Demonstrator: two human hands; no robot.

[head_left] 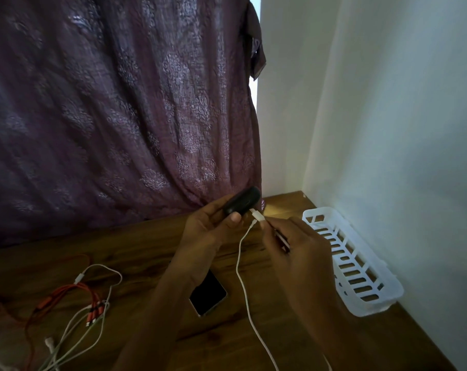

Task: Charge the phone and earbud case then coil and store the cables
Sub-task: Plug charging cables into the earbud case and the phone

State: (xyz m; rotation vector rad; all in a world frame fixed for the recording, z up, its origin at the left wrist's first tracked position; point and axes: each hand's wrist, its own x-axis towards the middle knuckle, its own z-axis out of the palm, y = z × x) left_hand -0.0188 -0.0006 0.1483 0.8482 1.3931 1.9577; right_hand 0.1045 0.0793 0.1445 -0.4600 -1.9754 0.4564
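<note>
Purple patterned curtain [120,116] fills the back-left of the view; white wall [387,103] on the right, meeting it at the corner.

Wooden desk [146,250] runs across the bottom, up to curtain and wall.

White slotted plastic basket [318,210] lies on the desk along the wall, right side. Nothing visible in it.

Left hand [211,226] is raised over the desk near the curtain, fingers curled round a black earbud case [243,203], thumb across its front. Case is off the desk, tilted, one end pointing right.

Right hand [299,245] sits just beside it, thumb & fingers pinching the plug [259,216] of a white cable [243,285]. Plug tip meets the case's end; fully seated or not, can't tell. Thin dark item under the right fingers, unclear what.

Cable drops from the plug, down btwn both forearms, out the bottom edge.

Phone [208,295] lies flat on the desk below the left wrist, screen dark, partly hidden by the arm; no cable seen in it.

Red multi-head cable [66,290] and loose white leads [101,303] lie tangled on the desk, lower left, well apart from the hands.
</note>
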